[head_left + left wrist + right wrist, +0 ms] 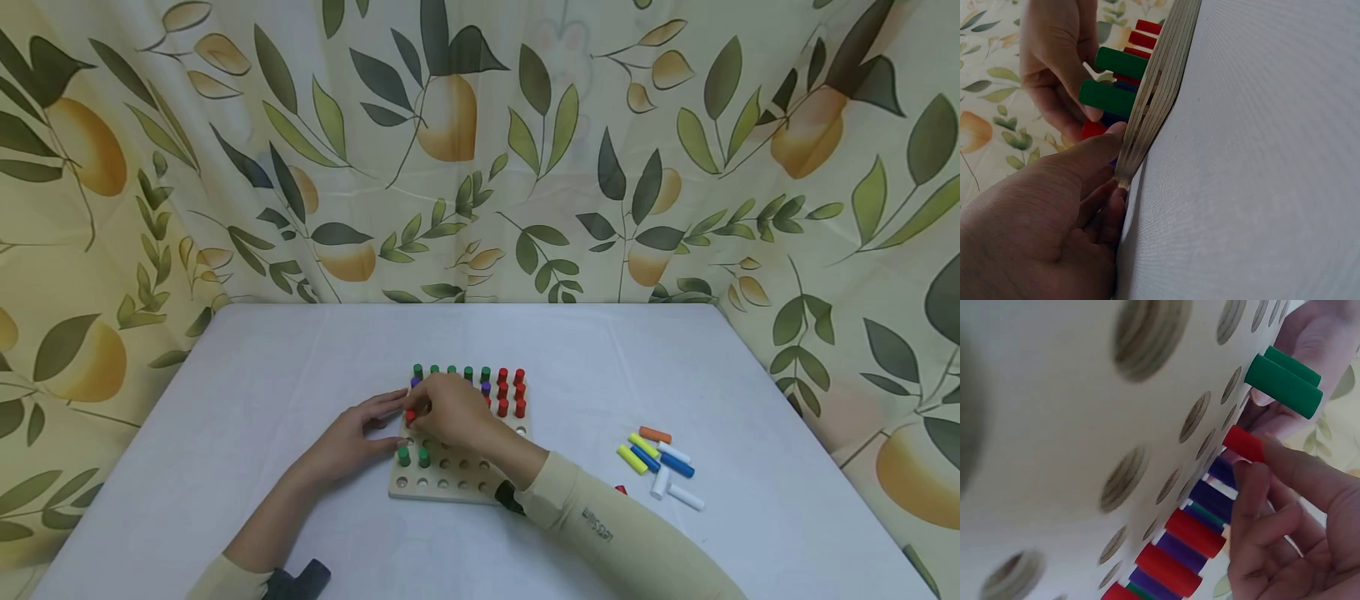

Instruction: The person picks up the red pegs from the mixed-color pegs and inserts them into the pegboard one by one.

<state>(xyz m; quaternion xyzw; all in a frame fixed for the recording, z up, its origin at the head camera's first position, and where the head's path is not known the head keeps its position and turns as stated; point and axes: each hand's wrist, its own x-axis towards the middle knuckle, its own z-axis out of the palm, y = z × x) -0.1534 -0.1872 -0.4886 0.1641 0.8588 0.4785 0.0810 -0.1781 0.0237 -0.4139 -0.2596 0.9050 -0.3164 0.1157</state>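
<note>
A wooden pegboard (431,493) lies on the table with green, purple and red pegs standing in its rear rows. My right hand (453,412) reaches over it and pinches a red peg (1244,444) between thumb and fingers, the peg's lower end right at a hole by the left edge. The left hand (348,442) rests along the board's left edge, thumb and fingers spread apart and touching it. Two green pegs (403,457) stand just right of the left thumb. Part of the purple row is hidden behind the right hand.
Loose yellow, blue, white and orange pegs (677,464) lie on the white table (300,358) to the right. A small red piece (621,489) shows beside the right sleeve. A curtain printed with fruit and leaves (480,208) hangs behind the table.
</note>
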